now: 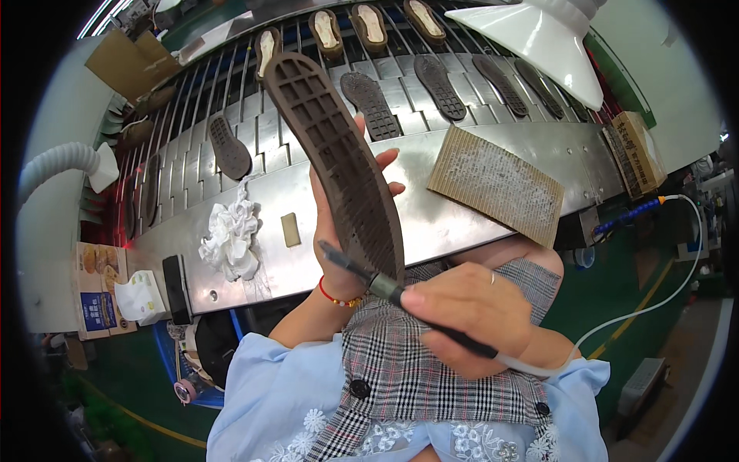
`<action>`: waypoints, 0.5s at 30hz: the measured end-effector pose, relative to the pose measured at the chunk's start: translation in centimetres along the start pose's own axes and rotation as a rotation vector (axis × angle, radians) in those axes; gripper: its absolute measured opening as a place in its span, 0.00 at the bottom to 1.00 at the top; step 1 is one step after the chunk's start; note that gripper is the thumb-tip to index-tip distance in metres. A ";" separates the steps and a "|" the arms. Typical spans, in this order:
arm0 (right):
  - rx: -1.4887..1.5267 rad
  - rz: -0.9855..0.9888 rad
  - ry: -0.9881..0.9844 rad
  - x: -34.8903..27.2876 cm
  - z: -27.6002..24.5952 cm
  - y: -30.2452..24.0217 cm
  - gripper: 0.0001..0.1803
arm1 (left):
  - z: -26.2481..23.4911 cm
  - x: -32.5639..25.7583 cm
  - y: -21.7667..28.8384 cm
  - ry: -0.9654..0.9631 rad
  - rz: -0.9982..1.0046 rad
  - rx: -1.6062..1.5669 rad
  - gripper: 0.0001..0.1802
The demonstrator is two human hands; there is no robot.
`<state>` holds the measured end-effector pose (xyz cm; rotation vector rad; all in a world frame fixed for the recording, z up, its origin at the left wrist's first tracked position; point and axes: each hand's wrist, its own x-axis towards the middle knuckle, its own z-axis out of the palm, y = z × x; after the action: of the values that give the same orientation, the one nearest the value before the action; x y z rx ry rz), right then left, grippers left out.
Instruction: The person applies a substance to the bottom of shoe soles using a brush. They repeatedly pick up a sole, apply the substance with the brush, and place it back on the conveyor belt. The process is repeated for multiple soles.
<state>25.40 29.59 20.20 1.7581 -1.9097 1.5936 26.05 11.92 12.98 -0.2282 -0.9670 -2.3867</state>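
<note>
Shoe sole (pixel 339 162): dark rubber, tread up, held above the steel bench (pixel 493 146). Left hand (pixel 332 231) closed round its heel end. Likely light, flexible, grippy; best held at heel edges. Right hand (pixel 469 308) clamped on pen-like tool (pixel 385 285), tip seemingly touching heel.

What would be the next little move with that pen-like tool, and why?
Probably slide the tool's tip along the lower edge of the brown shoe sole. The left hand holds the sole upright, tread side facing the camera, while the right hand grips the hose-fed tool, its tip already at the sole's rim.
</note>
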 end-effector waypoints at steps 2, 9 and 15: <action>-0.066 0.096 0.034 0.1 -0.2 1.2 0.19 | 0.5 0.3 0.5 0.036 0.052 -0.002 0.32; -0.005 0.076 -0.017 -0.1 0.0 0.8 0.19 | 0.1 1.3 2.2 0.062 0.179 -0.047 0.32; 0.060 0.134 -0.048 0.1 0.1 0.1 0.20 | 0.3 1.3 3.3 0.227 0.065 -0.180 0.33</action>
<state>25.35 29.43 20.14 1.7396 -2.0627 1.6834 26.74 9.60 15.61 -0.0522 -0.6327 -2.3788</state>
